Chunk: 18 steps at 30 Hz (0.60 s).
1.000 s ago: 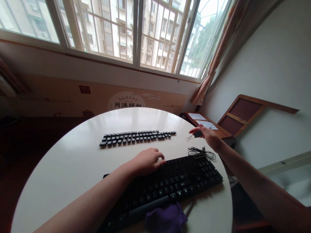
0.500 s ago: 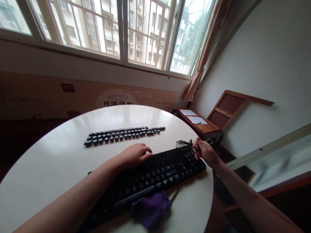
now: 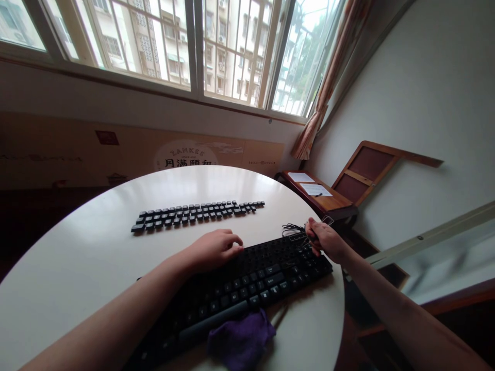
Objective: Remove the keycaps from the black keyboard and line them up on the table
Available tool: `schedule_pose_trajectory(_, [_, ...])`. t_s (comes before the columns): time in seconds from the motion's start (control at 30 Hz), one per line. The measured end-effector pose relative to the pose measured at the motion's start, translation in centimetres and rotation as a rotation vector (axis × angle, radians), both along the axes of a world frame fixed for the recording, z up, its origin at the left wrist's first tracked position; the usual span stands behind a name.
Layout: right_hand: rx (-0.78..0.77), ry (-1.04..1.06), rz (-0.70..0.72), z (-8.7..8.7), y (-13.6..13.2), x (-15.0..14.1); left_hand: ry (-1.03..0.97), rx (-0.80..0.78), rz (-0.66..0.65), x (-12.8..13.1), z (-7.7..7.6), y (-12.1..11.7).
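Observation:
A black keyboard (image 3: 232, 288) lies at a slant on the white round table, with its upper rows bare of keycaps and the lower keys in place. My left hand (image 3: 220, 248) rests on its far edge, fingers loosely bent and thumb apart, holding nothing. Over the number pad, my right hand (image 3: 325, 239) is closed around a wire keycap puller (image 3: 328, 221); a wire loop sticks out past the fist. Whether its wires touch a key is too small to tell. Beyond the keyboard, several removed black keycaps (image 3: 197, 214) stand in rows.
A purple cloth (image 3: 242, 340) lies by the keyboard's near edge, beside a thin tool (image 3: 279, 315), partly seen. The coiled cable (image 3: 292, 228) sits behind the right end. The table's rim (image 3: 342, 309) curves close on the right. A wooden chair (image 3: 340, 198) bears papers.
My right hand has shifted slightly left relative to the keyboard, still gripping the keycap puller. My left hand stays in place. The view has moved a little.

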State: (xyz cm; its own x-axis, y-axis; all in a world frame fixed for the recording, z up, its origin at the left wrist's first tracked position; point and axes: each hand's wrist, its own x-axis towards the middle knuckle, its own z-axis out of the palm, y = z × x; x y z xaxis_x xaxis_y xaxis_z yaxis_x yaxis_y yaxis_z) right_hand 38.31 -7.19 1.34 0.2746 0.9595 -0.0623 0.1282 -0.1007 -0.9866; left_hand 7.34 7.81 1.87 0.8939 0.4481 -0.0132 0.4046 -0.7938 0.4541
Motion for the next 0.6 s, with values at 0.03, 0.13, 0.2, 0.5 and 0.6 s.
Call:
schedule_pose_trajectory(0.03, [-0.007,-0.015,0.0,0.0,0.1,0.0,0.0,0.0,-0.001,0.0,-0.1,0.0])
schedule_pose_trajectory(0.13, [-0.033,-0.043,0.005,0.2,0.3,0.0,-0.004,0.004,-0.003,0.0,-0.3,0.1])
schedule_pose_trajectory(0.2, [-0.071,-0.066,0.035,0.3,0.4,0.1,-0.004,0.005,-0.008,0.0,-0.3,0.1])
schedule_pose_trajectory(0.5, [0.129,-0.25,-0.075,-1.9,-1.8,-1.0,0.015,0.009,-0.008,0.1,-0.2,0.1])
schedule_pose_trajectory(0.6, [0.193,-0.166,-0.183,-2.6,-2.0,-1.3,0.019,0.004,0.0,0.1,-0.2,0.1])
